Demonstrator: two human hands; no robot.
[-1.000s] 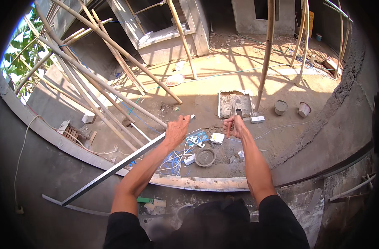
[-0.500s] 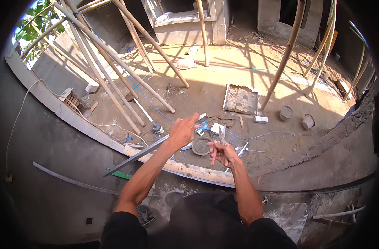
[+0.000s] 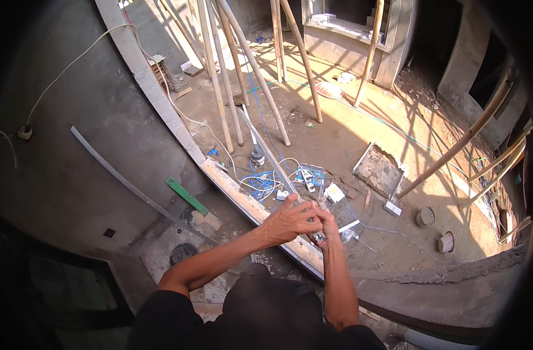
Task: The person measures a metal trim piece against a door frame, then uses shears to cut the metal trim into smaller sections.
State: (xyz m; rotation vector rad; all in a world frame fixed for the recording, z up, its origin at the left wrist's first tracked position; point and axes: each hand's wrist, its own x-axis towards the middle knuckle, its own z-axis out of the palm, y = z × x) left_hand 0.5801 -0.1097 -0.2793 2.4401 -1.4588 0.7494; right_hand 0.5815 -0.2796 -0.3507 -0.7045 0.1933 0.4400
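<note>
My left hand [image 3: 293, 224] is closed on a long, pale metal bar [image 3: 270, 153], which now stretches away from me across the low ledge. My right hand [image 3: 328, 227] is closed at the bar's near end, touching my left fingers; a small shiny item by its fingers is partly hidden. Just beyond the hands lie tangled white and blue cables [image 3: 262, 184] with a white power strip [image 3: 307, 178]. Below left are a green level [image 3: 185, 195] and a long thin strip [image 3: 120, 177].
The curved concrete ledge [image 3: 152, 96] crosses below me. Bamboo poles [image 3: 260, 87] stand across the yard beyond, near a shallow square form [image 3: 377, 169], two buckets [image 3: 425, 216] and a window opening [image 3: 342, 29]. A dark wall [image 3: 62, 175] is at the left.
The bar has swung from pointing lower left to pointing away from me, and my hands have come together at its near end. The view has turned, shifting the yard rightward.
</note>
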